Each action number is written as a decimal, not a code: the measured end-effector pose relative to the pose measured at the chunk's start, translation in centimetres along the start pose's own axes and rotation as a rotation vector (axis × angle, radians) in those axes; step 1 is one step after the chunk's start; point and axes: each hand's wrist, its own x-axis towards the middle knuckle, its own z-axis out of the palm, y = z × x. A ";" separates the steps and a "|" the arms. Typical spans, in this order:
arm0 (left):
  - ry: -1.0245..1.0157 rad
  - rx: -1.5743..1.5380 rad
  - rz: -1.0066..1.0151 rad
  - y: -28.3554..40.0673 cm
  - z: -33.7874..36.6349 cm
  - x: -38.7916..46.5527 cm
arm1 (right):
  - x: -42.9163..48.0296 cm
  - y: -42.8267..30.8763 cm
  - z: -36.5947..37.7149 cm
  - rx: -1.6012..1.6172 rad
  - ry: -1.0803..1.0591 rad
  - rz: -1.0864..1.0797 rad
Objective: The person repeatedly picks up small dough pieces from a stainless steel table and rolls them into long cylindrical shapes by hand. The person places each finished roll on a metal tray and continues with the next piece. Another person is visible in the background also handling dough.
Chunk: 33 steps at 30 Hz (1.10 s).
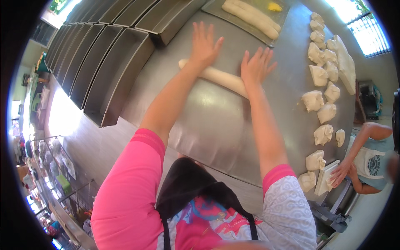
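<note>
A long smooth roll of dough (222, 78) lies across the steel worktable (206, 115). My left hand (203, 47) rests over its left part, palm down, with the fingers spread beyond the dough. Near the other end, my right hand (257, 67) lies flat in the same way, fingers apart. The heels of both hands and my wrists cover parts of the roll. Neither hand grasps anything.
Metal loaf pans (115, 72) stand in rows at the left. A tray (215, 11) at the back holds dough logs (251, 17) and a yellow lump (275, 7). Dough pieces (319, 76) line the right side. A co-worker's hands (342, 173) handle dough at a white scale (325, 179).
</note>
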 end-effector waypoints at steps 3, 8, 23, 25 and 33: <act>-0.232 0.063 0.232 -0.6 -0.9 -0.5 | -1.1 0.7 0.0 -0.010 0.008 -0.083; -0.411 -0.018 0.444 0.4 -9.1 -10.2 | -11.0 1.8 -3.9 0.066 -0.032 -0.412; -0.279 -0.400 0.251 9.5 -5.8 -15.9 | -18.3 -2.4 -5.1 1.188 -0.115 -0.190; -0.313 -0.113 0.280 7.8 -3.2 -11.6 | -13.9 -2.0 -3.1 1.047 -0.105 -0.165; -0.167 0.094 0.091 4.1 2.4 -2.4 | -2.0 -2.0 0.1 0.208 -0.167 -0.021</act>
